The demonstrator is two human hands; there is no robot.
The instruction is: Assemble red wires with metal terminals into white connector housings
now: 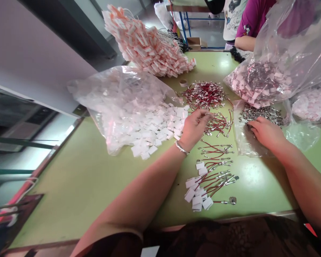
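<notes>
Short red wires with metal ends [218,123] lie in a loose heap near the middle of the table, and the left hand [195,125] is at the heap's left side, its thumb and fingers drawn together over it; whether a wire is pinched between them I cannot tell. The right hand [266,132] is palm down with bent fingers, its fingertips at the near edge of a pile of small metal parts [264,113] on a clear plastic sheet [246,144]; whether it grasps one is hidden. Between the forearms, more red wires [216,151] lie in a rough column towards the person, the nearer ones ending at their left in white housings [197,200] that cluster and partly overlap. Just beyond the left hand is a denser pile of red wires [206,93], with a small tape roll [183,82] at its far left. Left of the hand, loose white housings [149,137] spill from a large clear bag [103,114]. Behind that lies a big orange-and-white bundle [155,50]. At the far right, a clear bag of pale pink pieces [259,84] stands beyond the metal parts. Across the green table [82,192], a co-worker's purple sleeve [250,21] shows.
</notes>
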